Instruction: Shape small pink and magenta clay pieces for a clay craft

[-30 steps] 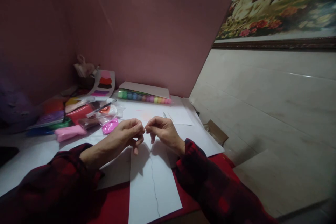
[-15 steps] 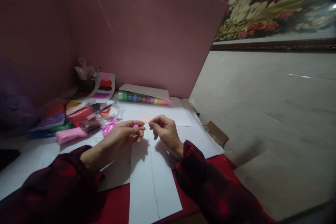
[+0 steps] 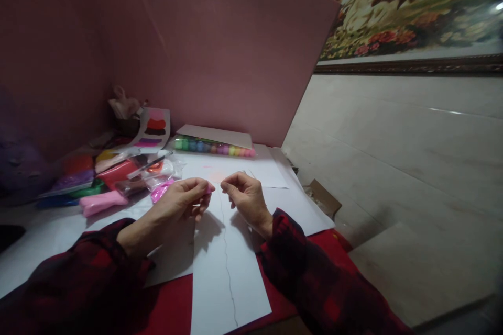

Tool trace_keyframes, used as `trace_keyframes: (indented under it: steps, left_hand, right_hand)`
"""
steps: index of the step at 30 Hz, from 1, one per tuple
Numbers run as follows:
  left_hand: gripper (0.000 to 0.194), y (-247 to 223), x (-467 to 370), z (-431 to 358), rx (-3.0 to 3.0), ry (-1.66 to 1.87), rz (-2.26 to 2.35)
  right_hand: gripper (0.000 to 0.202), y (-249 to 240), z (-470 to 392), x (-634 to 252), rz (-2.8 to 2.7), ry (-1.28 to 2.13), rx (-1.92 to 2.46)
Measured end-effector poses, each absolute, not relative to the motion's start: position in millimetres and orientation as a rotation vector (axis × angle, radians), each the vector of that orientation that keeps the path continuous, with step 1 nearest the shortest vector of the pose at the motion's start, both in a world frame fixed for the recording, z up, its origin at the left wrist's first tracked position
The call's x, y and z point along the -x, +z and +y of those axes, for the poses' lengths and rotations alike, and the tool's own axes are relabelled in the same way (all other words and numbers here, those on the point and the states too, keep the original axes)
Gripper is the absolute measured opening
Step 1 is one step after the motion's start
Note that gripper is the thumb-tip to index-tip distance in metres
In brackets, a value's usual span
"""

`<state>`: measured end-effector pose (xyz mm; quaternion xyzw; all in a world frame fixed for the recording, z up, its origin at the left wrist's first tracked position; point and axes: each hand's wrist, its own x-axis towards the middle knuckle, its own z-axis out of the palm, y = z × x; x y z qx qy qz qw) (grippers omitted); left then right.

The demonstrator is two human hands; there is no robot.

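While my left hand [image 3: 178, 205] is pinching a small pink piece [image 3: 209, 189] between thumb and forefinger, those fingers are covering most of it, so I cannot tell its long axis. I am holding it above the white paper sheet [image 3: 208, 285], whose long side is running away from me, a wavy dark line [image 3: 227, 267] following that direction. My right hand [image 3: 248, 200] is hovering just beside, pointing inward, its thumb and forefinger tips coming together; whether they are clamping anything, I cannot tell.
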<state>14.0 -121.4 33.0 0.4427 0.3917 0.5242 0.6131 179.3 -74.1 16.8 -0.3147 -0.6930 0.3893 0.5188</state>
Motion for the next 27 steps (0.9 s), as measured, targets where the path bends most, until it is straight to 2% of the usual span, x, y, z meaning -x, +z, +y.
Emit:
trace_keyframes:
  steps: [7,11,13,19,24,27]
  left_hand:
    - [0.029,32.8,-14.3,-119.4,-0.963,1.27,0.875]
    - [0.023,33.9,-14.9,-120.2,-0.972,1.272,0.902]
    - [0.025,34.7,-15.2,-121.0,-0.961,1.267,0.897]
    - [0.036,37.6,-16.4,-123.1,-0.983,1.277,0.881]
    - [0.027,38.4,-17.0,-123.6,-0.972,1.298,0.959]
    - [0.029,38.2,-17.0,-123.1,-0.98,1.268,0.917]
  right_hand:
    - [0.016,17.2,-74.8,-180.1,-1.648,0.959,0.741]
    - [0.026,18.6,-76.5,-179.4,-1.619,1.019,0.702]
    - [0.031,18.7,-77.0,-178.8,-1.614,1.054,0.676]
    - [0.025,19.9,-78.0,-179.8,-1.62,1.053,0.662]
    - [0.047,22.3,-79.5,-182.1,-1.743,0.902,0.751]
    - [0.037,20.6,-78.2,-180.4,-1.686,0.965,0.715]
